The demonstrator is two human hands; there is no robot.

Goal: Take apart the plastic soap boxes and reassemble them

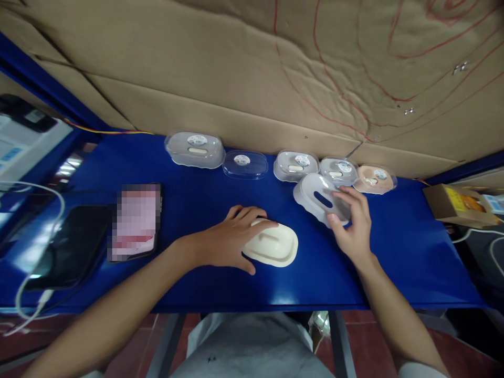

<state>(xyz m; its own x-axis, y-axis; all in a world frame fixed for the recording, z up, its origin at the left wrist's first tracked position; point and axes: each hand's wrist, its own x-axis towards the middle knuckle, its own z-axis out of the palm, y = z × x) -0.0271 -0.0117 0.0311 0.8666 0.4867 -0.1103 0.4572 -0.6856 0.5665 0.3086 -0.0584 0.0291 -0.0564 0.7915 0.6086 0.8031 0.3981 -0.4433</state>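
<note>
Under the spread fingers of my left hand point(242, 239) lies a cream oval plastic piece point(275, 244) with a raised rim and a ridge in its middle. The hand rests over its left end, thumb apart. My right hand point(354, 223) grips a pale grey oval plastic cover point(315, 194) by its right end, thumb in front and fingers behind. A long slot shows through the middle of this cover, which is tilted above the table near the back row.
Along the back of the blue table point(205, 210) stand clear-lidded oval boxes point(195, 149) and a lone transparent lid point(244, 165). A phone point(136, 223), a black device point(71, 247) and a white cable point(59, 226) lie left. An open carton point(457, 205) sits right, before a brown paper-covered wall point(197, 63).
</note>
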